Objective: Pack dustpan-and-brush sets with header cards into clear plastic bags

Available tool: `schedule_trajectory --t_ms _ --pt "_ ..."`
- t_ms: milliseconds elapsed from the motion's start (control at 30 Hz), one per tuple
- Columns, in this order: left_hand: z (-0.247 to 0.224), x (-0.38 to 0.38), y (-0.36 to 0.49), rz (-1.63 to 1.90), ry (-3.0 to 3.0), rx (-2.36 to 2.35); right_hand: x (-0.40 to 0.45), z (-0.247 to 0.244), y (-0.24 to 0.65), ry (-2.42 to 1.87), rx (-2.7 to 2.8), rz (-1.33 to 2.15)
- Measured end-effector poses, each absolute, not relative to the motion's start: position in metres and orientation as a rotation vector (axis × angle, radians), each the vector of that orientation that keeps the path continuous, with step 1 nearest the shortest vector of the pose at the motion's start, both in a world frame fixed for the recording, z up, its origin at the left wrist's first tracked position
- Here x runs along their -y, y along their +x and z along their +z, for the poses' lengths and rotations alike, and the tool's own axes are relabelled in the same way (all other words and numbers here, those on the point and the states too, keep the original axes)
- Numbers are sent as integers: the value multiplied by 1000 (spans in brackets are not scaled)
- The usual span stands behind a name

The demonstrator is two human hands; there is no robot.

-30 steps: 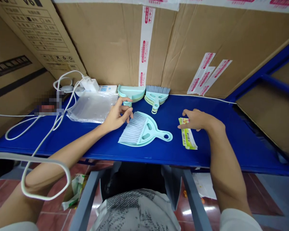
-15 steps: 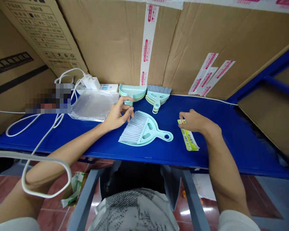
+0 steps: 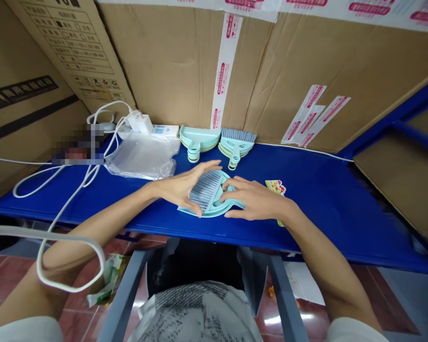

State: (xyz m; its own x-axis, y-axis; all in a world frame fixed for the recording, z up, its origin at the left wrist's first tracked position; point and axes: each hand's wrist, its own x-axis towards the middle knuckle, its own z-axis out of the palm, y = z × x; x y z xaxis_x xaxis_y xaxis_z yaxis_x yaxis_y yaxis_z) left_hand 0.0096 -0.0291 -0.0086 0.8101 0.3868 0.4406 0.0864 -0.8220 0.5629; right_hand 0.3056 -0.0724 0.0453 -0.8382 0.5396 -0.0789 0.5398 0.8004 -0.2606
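A light-blue hand brush (image 3: 206, 192) with grey bristles lies on a matching dustpan (image 3: 192, 212), near the table's front edge. At the bristle end is my left hand (image 3: 183, 187), its thumb and fingers spread to either side of the brush. My right hand (image 3: 251, 198) reaches over the handle end with fingers apart and curved, the fingertips at the brush body; whether they press on it I cannot tell. Part of the handle is hidden under that hand. A green and yellow printed card (image 3: 275, 186) lies behind my right wrist, partly covered.
At the back stand a stack of dustpans (image 3: 199, 137) and a stack of hand brushes (image 3: 237, 140). Clear plastic bags (image 3: 141, 156) lie at left, by a power strip (image 3: 167, 130) and a looping white cable (image 3: 67, 206). Cardboard (image 3: 178, 66) walls the blue table's back.
My right hand has let go of the card and moved left to the brush handle. My left hand has moved forward along the bristles with its fingers spread wider.
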Motion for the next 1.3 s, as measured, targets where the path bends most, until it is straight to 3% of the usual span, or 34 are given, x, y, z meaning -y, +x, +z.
schedule_trajectory --t_ms 133,233,300,433,500,733,933,1300 --pt "-16 32 9 606 2537 -341 69 36 303 844 -2974 -383" --pt "-9 34 10 703 2563 -351 66 39 306 782 -3019 -452" --pt "1 31 7 943 2528 -440 65 45 312 775 -3057 -529" --pt "12 13 -12 1749 2108 -943 63 68 324 924 -3162 -715" --pt "7 1 -22 1903 1909 -1159 58 80 319 1077 -3251 -733" --pt "-18 -14 -18 1445 2274 -1369 -22 108 222 1555 -3056 -243" --pt "-14 -6 -11 1438 2312 -1352 -72 110 146 1818 -2756 -339" --pt "-12 -7 -13 1514 2225 -1344 -68 114 116 2042 -2729 -307"
